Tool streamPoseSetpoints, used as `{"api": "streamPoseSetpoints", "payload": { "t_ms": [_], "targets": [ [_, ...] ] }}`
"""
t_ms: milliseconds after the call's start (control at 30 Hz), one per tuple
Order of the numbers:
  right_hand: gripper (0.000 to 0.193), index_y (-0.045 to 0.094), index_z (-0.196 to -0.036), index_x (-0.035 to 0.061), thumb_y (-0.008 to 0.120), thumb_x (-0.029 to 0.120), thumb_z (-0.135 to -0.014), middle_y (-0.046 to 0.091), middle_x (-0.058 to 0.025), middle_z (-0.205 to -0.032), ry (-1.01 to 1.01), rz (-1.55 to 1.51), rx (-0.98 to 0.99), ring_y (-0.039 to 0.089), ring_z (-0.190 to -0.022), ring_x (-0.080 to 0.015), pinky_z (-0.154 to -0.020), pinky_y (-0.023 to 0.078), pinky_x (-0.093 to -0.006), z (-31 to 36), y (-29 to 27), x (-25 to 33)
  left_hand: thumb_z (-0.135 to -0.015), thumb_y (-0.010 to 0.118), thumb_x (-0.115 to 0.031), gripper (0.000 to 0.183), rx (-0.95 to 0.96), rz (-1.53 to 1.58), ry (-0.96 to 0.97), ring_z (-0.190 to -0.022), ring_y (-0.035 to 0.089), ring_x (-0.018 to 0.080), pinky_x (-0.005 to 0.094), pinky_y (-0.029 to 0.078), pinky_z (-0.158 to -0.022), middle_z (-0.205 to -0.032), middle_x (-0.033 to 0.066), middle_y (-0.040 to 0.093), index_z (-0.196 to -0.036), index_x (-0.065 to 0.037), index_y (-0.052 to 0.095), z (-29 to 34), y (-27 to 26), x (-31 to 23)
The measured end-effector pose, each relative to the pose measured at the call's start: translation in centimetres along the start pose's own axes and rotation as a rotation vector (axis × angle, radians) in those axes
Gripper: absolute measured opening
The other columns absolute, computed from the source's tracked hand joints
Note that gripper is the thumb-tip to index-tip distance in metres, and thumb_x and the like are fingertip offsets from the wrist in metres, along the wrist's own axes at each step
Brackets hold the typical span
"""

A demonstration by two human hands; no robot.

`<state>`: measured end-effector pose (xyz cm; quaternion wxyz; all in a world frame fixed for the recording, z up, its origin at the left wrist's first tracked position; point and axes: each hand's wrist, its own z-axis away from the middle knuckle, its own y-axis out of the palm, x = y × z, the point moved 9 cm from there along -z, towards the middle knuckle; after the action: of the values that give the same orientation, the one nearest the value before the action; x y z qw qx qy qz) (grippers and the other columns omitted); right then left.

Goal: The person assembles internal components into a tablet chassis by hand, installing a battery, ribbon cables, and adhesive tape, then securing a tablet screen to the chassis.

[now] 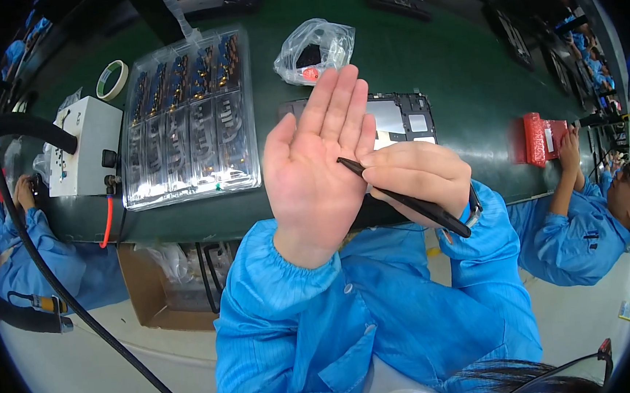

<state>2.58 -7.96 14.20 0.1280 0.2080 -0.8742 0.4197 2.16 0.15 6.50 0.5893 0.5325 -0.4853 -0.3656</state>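
Observation:
My left hand [314,160] is held palm up over the near edge of the bench, fingers stretched out and thumb spread to the left. Nothing lies on its palm. In my right hand [423,178] is a pair of slim black tweezers [433,214], pinched between thumb and fingers. Their tip points left, over the base of the left palm's fingers; whether it touches the skin I cannot tell. Behind both hands lies a black device housing [419,103] with silver and white panels, partly hidden by them.
On the left is a clear plastic tray [188,132] of small parts, beside a white box [87,150] and a tape roll [112,81]. A clear bag [316,50] lies beyond my fingers. At right, a co-worker's hand [569,151] touches a red package [536,139]. A black cable [50,277] crosses the left.

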Motion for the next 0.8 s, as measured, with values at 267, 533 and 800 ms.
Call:
{"api": "streamPoseSetpoints", "payload": {
  "t_ms": [267, 533, 800],
  "targets": [
    [0.029, 0.062, -0.093, -0.0016, 0.064, 0.006, -0.065, 0.062, -0.0153, -0.087, -0.038, -0.020, 0.010, 0.063, -0.081, -0.0296, -0.069, 0.051, -0.0341, 0.4, 0.0, 0.9, -0.090, 0.025, -0.028, 0.051, -0.001, -0.135, 0.014, -0.128, 0.030, 0.0206, 0.0343, 0.025, -0.104, -0.138, 0.0096, 0.034, -0.133, -0.002, 0.031, 0.5, 0.3, 0.1],
    [0.030, 0.063, -0.094, -0.0016, 0.063, 0.007, -0.065, 0.062, -0.0152, -0.090, -0.083, -0.030, 0.077, 0.062, -0.082, -0.0297, -0.069, 0.052, -0.0337, 0.6, 0.5, 1.5, -0.089, 0.025, -0.027, 0.050, -0.019, -0.205, 0.026, -0.128, 0.031, 0.0201, 0.0339, 0.026, -0.103, -0.138, 0.0089, 0.034, -0.133, -0.003, 0.032, 1.2, 0.6, -0.3],
    [0.022, 0.064, -0.091, -0.0012, 0.064, 0.006, -0.069, 0.063, -0.0158, -0.094, -0.215, -0.042, 0.183, 0.062, -0.088, -0.0298, -0.073, 0.052, -0.0342, -0.3, 2.9, 3.0, -0.089, 0.024, -0.026, 0.050, 0.007, -0.130, 0.064, -0.129, 0.030, 0.0204, 0.0346, 0.025, -0.104, -0.138, 0.0085, 0.034, -0.133, -0.004, 0.032, 3.4, 0.4, -2.5]
  ]
}}
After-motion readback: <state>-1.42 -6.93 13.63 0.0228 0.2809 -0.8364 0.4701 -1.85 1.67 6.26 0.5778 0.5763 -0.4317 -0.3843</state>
